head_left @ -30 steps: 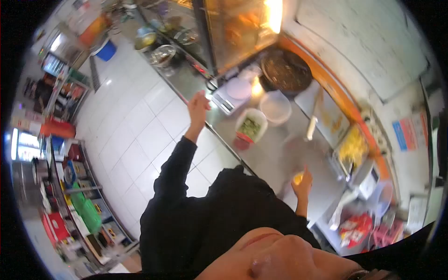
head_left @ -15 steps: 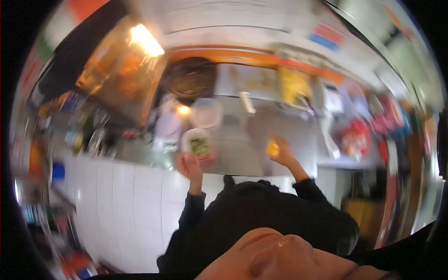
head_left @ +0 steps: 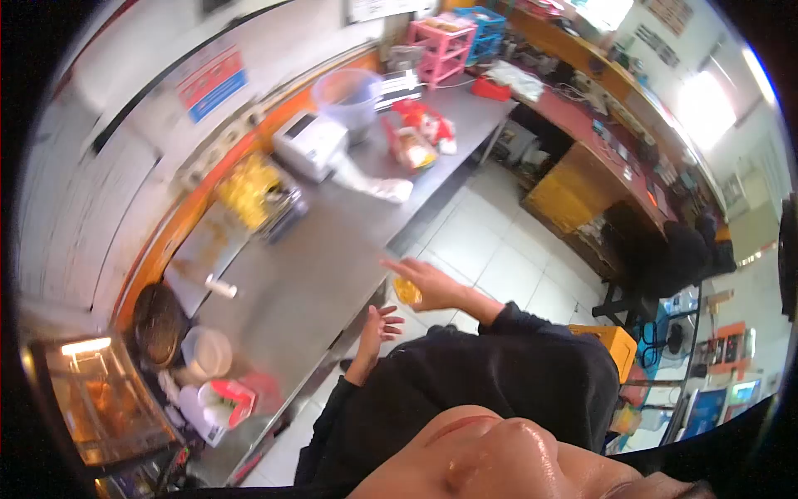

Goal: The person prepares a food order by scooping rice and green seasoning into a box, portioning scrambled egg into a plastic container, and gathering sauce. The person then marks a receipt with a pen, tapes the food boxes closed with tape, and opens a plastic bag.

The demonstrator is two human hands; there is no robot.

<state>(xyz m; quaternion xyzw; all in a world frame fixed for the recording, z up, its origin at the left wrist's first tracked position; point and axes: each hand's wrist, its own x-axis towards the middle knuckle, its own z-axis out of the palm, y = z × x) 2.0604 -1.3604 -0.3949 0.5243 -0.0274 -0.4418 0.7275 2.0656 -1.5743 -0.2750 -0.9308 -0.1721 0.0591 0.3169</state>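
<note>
My right hand (head_left: 436,284) is over the floor just beyond the counter's front edge. A small yellow-orange thing (head_left: 406,290) is held under its stretched fingers; its kind is not clear. Close by, my left hand (head_left: 378,339) has its fingers apart and nothing in it. The steel counter (head_left: 307,258) lies in front of both hands. At its near left end stands a container with green contents (head_left: 218,407), a red-and-white packet or lid at its side. Beside that is a clear plastic tub (head_left: 206,353).
A lit glass display cabinet (head_left: 108,399) stands at lower left. Along the wall are a dark round basket (head_left: 160,324), yellow packets (head_left: 249,193), a white label printer or scale (head_left: 309,145) and a clear bucket (head_left: 347,98). A yellow box (head_left: 607,348) is at my right.
My view has swung to the right. My left hand has come away from the container with green contents and is now near my right hand, which still holds the small yellow-orange thing.
</note>
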